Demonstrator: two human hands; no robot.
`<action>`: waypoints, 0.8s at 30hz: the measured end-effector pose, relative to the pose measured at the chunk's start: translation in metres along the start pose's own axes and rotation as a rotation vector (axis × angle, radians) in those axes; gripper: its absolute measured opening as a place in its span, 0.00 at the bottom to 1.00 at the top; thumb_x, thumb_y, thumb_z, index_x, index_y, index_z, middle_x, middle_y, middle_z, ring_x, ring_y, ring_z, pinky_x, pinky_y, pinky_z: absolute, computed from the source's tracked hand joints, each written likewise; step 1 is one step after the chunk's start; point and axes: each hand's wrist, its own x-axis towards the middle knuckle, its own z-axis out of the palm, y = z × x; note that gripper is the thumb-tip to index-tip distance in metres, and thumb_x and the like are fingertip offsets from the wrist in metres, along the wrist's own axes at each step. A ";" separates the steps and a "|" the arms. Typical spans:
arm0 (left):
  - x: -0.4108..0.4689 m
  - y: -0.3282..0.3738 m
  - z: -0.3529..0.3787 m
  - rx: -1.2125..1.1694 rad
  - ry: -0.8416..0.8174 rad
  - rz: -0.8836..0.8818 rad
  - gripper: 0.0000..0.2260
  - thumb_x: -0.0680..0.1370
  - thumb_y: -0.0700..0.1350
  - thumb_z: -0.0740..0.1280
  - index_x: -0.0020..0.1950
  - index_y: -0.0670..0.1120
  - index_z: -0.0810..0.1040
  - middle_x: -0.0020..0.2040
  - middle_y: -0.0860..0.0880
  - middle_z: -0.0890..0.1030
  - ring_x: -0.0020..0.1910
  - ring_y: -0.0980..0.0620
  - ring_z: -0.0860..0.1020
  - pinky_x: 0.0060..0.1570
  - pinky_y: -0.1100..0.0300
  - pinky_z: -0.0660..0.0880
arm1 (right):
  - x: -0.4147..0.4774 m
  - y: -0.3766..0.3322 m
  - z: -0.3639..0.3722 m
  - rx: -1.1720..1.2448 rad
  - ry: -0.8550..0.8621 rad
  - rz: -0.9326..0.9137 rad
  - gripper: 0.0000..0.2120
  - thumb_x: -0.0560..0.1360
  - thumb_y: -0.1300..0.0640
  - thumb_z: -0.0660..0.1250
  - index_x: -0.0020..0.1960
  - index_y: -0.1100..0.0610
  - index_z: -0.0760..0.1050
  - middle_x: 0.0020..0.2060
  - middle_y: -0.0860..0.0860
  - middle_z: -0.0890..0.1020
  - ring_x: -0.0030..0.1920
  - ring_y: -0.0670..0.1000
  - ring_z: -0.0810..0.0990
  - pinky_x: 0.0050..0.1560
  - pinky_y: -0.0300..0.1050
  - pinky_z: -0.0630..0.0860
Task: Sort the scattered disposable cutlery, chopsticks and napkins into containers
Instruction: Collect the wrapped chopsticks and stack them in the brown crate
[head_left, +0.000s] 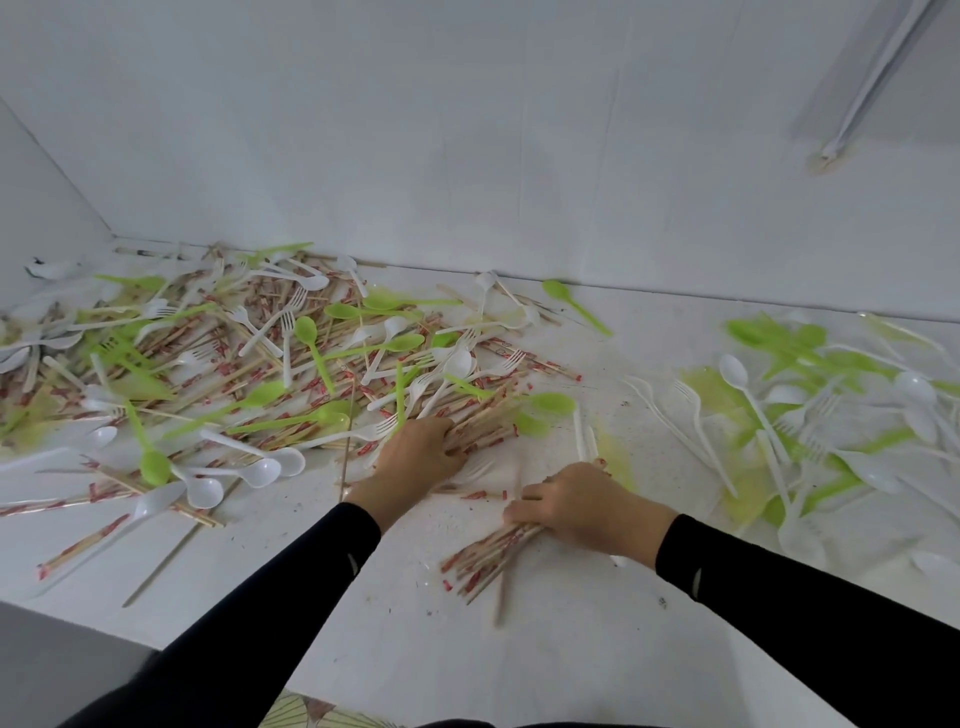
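Head view: the right hand (582, 501) grips a bundle of chopsticks (488, 558) just in front of the big pile (234, 374). The left hand (418, 452) curls its fingers onto loose chopsticks (483, 428) at the pile's near edge; whether it holds any, I cannot tell. It seems best to rake out chopsticks only, shed anything tangled in, and square the ends before joining the bundle. Right of the pile lies a heap of spoons and forks (831, 415). No container shows.

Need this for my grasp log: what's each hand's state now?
Left hand: fingers curled on piled red-wrapped wooden chopsticks; grip unclear.
Right hand: grips a bundle of the same chopsticks.
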 end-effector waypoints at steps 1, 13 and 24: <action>0.000 -0.001 -0.001 -0.029 -0.021 -0.004 0.08 0.75 0.45 0.68 0.41 0.40 0.75 0.34 0.48 0.72 0.33 0.49 0.70 0.30 0.59 0.64 | 0.001 0.001 0.002 -0.002 0.020 -0.008 0.24 0.60 0.62 0.78 0.51 0.47 0.74 0.32 0.45 0.75 0.22 0.50 0.73 0.19 0.35 0.62; -0.007 0.009 -0.004 0.136 -0.004 0.048 0.02 0.78 0.41 0.65 0.45 0.46 0.74 0.43 0.51 0.74 0.44 0.49 0.75 0.32 0.62 0.68 | -0.007 0.024 -0.037 0.195 0.254 0.264 0.07 0.77 0.52 0.57 0.54 0.52 0.69 0.40 0.48 0.78 0.32 0.47 0.75 0.22 0.36 0.66; 0.012 0.003 -0.059 -0.595 0.191 -0.030 0.07 0.81 0.47 0.64 0.57 0.47 0.75 0.40 0.54 0.82 0.37 0.53 0.81 0.37 0.59 0.77 | 0.009 0.016 -0.031 0.131 0.221 0.135 0.13 0.71 0.50 0.68 0.55 0.48 0.74 0.30 0.47 0.77 0.31 0.48 0.75 0.26 0.39 0.74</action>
